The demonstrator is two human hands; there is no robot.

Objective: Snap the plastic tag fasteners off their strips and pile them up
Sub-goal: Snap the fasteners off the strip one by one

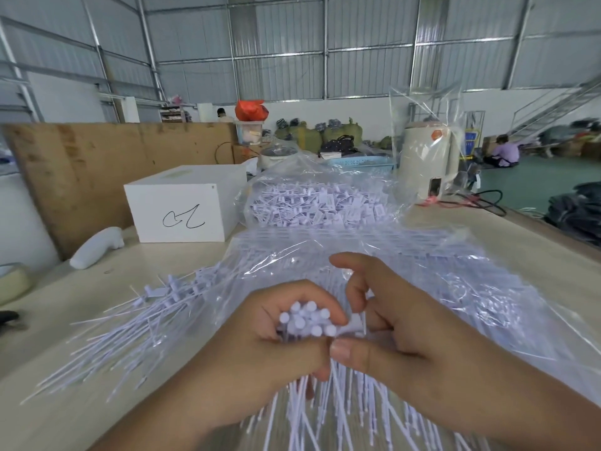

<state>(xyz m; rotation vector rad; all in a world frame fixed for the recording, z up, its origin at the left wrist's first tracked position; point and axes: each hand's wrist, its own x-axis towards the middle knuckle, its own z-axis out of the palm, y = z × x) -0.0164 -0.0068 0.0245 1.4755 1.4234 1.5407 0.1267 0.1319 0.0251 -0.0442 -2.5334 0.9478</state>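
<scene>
My left hand [270,356] grips a bundle of white plastic tag fasteners [307,320], round heads up and thin tails hanging toward me. My right hand [400,336] pinches a flat tag end at the bundle's right side, thumb pressed against the left hand. A loose pile of separated fasteners [130,323] fans out on the table to the left. Under and behind my hands lies a clear bag of fastener strips [439,265]. Farther back a second clear bag holds more tag fasteners [312,206].
A white box [182,206] with a scribble stands at the back left, a white handheld tool [97,245] beside it, a tape roll [13,281] at the left edge. A cream kettle [426,161] stands at the back right. A brown board [97,164] walls off the table's left rear.
</scene>
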